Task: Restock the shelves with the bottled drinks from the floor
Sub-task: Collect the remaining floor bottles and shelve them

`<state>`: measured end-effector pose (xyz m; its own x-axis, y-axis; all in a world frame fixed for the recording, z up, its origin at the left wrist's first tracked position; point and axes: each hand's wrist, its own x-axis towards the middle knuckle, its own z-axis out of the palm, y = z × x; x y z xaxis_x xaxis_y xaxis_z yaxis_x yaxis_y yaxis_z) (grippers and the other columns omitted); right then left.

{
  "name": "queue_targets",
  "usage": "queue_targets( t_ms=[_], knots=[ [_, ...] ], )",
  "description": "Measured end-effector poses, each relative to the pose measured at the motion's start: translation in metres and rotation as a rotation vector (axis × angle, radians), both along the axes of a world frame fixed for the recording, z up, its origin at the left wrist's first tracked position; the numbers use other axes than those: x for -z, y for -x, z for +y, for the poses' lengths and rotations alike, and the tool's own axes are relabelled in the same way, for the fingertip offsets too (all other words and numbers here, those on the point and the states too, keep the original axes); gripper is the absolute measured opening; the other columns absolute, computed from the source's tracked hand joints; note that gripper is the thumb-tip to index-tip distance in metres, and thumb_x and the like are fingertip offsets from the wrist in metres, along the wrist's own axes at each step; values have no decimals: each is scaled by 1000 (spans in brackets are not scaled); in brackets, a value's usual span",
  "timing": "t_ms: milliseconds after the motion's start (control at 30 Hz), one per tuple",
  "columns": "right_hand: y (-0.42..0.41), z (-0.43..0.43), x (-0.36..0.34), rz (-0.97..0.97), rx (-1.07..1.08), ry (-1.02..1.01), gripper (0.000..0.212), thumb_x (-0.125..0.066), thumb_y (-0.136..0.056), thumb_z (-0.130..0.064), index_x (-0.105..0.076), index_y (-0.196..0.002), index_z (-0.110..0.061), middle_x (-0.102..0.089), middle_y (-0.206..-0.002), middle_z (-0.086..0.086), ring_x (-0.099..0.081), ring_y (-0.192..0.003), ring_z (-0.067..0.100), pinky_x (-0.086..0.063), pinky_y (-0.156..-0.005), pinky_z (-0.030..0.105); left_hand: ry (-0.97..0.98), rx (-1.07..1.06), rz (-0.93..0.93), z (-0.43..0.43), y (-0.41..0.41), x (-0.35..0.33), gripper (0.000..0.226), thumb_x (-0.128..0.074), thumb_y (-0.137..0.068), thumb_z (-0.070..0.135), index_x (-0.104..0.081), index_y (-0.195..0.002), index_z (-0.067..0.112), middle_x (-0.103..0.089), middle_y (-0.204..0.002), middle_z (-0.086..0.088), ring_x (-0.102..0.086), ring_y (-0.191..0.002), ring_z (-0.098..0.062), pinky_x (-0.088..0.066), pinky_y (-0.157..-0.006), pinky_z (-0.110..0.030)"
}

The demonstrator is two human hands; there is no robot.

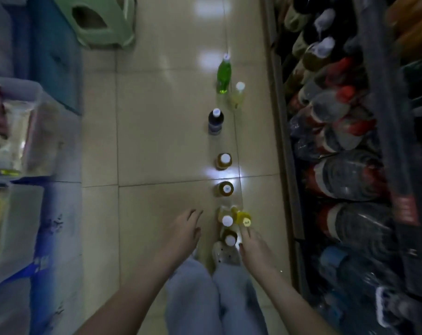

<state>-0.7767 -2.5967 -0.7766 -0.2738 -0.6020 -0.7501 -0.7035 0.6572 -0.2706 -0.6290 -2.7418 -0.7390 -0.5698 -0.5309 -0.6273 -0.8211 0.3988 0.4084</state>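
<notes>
8 bottled drinks are standing upright in a loose line on the glossy cream tiled floor [156, 141], running away from the person. The left hand [183, 234] is hovering over the tiles with its fingers spread and loose, holding nothing. The right hand [254, 250] is reaching forward with straight fingers. Its index fingertip is meeting the yellow-capped bottle of yellow drink [244, 220] without curling round it.

Touching that bottle's left side is a pale white-capped bottle [226, 220], with an amber white-capped bottle [229, 238] just in front of it, nearest the person. Farther along are standing a second amber bottle [225, 189], a third amber bottle [224, 162], a dark blue bottle [215, 122], a pale yellow bottle [239, 95] and – farthest of all – a bright green bottle [224, 76].

Along the right a dark shelf of large clear plastic bottles with red labels [345, 175] is flanking the line. A pale green plastic stool [96, 22] is sitting at the far left.
</notes>
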Motion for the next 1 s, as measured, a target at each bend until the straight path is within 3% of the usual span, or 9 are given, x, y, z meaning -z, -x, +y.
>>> queue_targets(
  t_ms=[100, 200, 333, 467, 600, 700, 800, 900, 1000],
  knots=[
    [-7, -9, 71, -27, -63, -43, 60, -42, -97, -11, -18, -151, -16, -38, -140, 12, -46, -118, 30, -41, -90, 37, -28, -39, 27, 5, -4, 58, 50, -54, -92, 12, -45, -141, 9, -45, -144, -13, -47, -127, -31, -42, -98, -36],
    [-17, -21, 126, -33, -151, -82, 67, -40, -94, 0, -10, -152, -16, -24, -149, 15, -45, -121, 33, -42, -90, 37, -14, -89, 23, 7, -12, 100, 51, -51, -95, 16, -40, -144, 13, -39, -148, -8, -41, -133, -26, -37, -102, -32],
    [-24, -36, 175, 75, -321, -119, 57, -39, -92, 4, -24, -145, -10, -31, -143, 18, -48, -122, 30, -39, -97, 32, -32, -135, 20, 3, -17, 139, 54, -50, -96, 18, -35, -147, 17, -33, -153, -3, -30, -139, -19, -25, -107, -24],
    [-22, -45, 175, 127, -432, -126, 51, -50, -89, 0, -33, -136, -11, -41, -134, 16, -57, -112, 28, -47, -88, 32, -87, -160, 62, -6, -19, 139, 54, -57, -92, 13, -41, -143, 12, -38, -150, -7, -33, -139, -22, -19, -110, -22],
    [-18, -38, 102, 36, -211, 35, 53, -54, -91, -16, -36, -141, -13, -44, -126, 13, -54, -107, 34, -40, -66, 34, -160, -82, 47, -16, -22, 95, 58, -57, -92, 16, -35, -146, 15, -29, -155, -4, -27, -142, -19, -16, -109, -19],
    [-15, -33, 10, -59, 39, 235, 34, -61, -87, -27, -56, -117, -10, -54, -115, 10, -57, -96, 34, -47, -66, 36, -232, -6, 37, -22, -22, 35, 68, -61, -89, 15, -29, -149, 16, -22, -157, -6, -22, -144, -19, -16, -109, -19],
    [-11, -38, -100, -148, 212, 394, 30, -61, -83, -32, -61, -101, -9, -60, -98, 3, -57, -84, 22, -49, -68, 38, -265, 75, 51, -24, -22, -43, 79, -69, -85, 24, -24, -150, 19, -17, -159, -6, -19, -145, -21, -19, -112, -25],
    [-9, -44, -208, -267, 324, 528, 12, -68, -82, -20, -63, -93, -19, -58, -85, -9, -55, -77, 8, -44, -64, 21, -264, 123, 118, -28, -21, -118, 84, -77, -76, 35, -33, -147, 24, -36, -151, -5, -35, -136, -23, -32, -109, -32],
    [-8, -44, -296, -310, 414, 625, 17, -68, -85, -15, -63, -95, -27, -63, -89, -15, -58, -84, 1, -44, -68, 14, -273, 123, 198, -37, -17, -199, 65, -79, -67, 41, -50, -125, 33, -61, -114, 7, -58, -103, -13, -47, -82, -27]
  ],
)
